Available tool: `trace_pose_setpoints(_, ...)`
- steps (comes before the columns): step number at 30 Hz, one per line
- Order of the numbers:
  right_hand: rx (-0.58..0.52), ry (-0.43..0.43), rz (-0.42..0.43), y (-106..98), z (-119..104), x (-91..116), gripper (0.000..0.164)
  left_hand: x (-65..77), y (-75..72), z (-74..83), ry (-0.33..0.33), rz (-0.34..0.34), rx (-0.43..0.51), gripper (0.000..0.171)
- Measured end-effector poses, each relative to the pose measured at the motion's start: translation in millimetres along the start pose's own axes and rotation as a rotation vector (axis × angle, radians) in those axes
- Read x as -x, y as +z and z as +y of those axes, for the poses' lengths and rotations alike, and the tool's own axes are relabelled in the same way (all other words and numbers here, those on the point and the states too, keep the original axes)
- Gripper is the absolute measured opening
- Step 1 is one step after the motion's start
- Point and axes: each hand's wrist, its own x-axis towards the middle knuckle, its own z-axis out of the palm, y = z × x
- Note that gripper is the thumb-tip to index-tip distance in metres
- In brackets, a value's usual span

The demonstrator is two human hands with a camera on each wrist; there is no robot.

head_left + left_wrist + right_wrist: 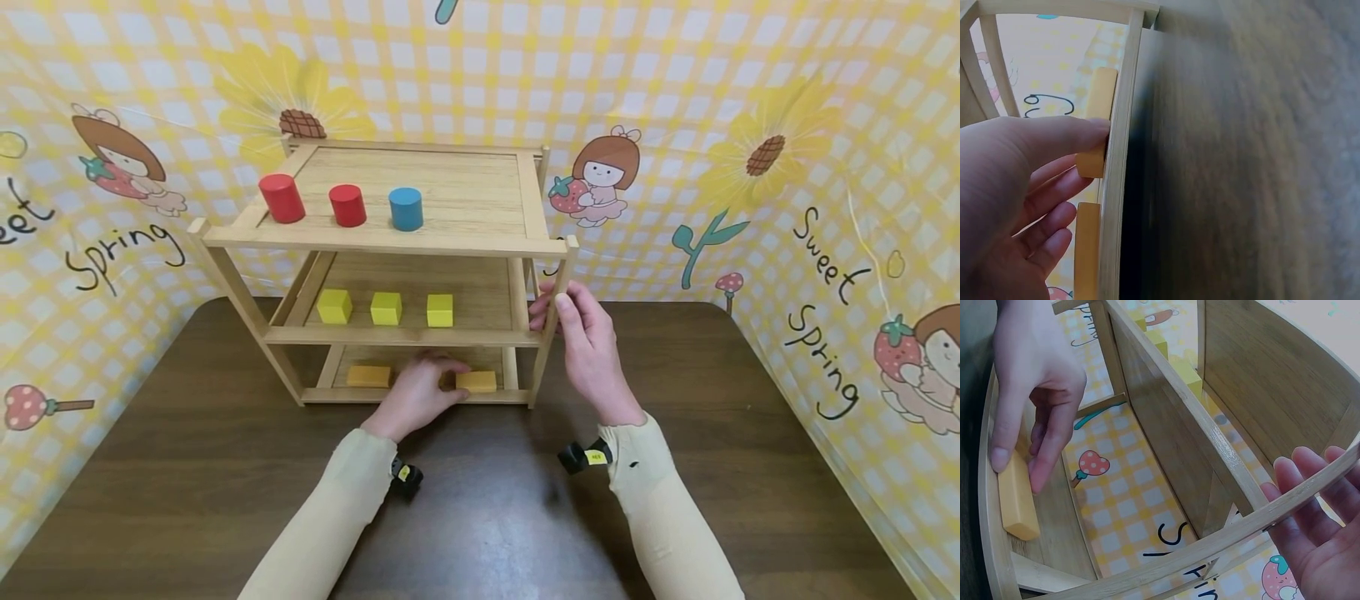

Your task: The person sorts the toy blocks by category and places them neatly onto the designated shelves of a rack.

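Note:
A three-tier wooden shelf rack (397,337) stands on the table. On its bottom shelf my left hand (420,392) pinches an orange rectangular block (477,382) near the front rail, thumb on the near face and fingers behind it. A second orange block (369,377) lies further left, also seen in the left wrist view. My right hand (592,350) holds the rack's front right post, its fingers (1313,469) passing behind the wood. Three yellow cubes (386,309) sit in a row on the middle shelf.
Two red cylinders, one taller (282,199) and one shorter (347,207), stand on the top shelf beside a blue cylinder (406,210). Behind and beside the dark wooden table (495,517) hangs a yellow checked cloth (465,92) with printed drawings.

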Motion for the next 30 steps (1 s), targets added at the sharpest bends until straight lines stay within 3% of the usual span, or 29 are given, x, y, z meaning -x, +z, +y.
trace_pose_setpoints(6,-0.011,-0.001,0.000,0.0,0.7,0.3,0.028,-2.5,2.0,-0.8,0.007,0.020,-0.061,0.037)
trace_pose_setpoints(15,0.005,-0.016,-0.011,-0.3,-1.7,1.7,0.030,-2.0,3.4,0.1,-0.004,0.043,-0.063,0.040)
trace_pose_setpoints(23,-0.003,-0.023,-0.005,-1.2,2.6,0.4,0.031,12.0,-6.1,3.9,0.015,0.061,-0.011,0.046)
trace_pose_setpoints(30,-0.008,-0.017,-0.007,-1.2,2.2,1.6,0.032,32.4,-13.3,9.0,0.029,0.072,-0.052,0.044)
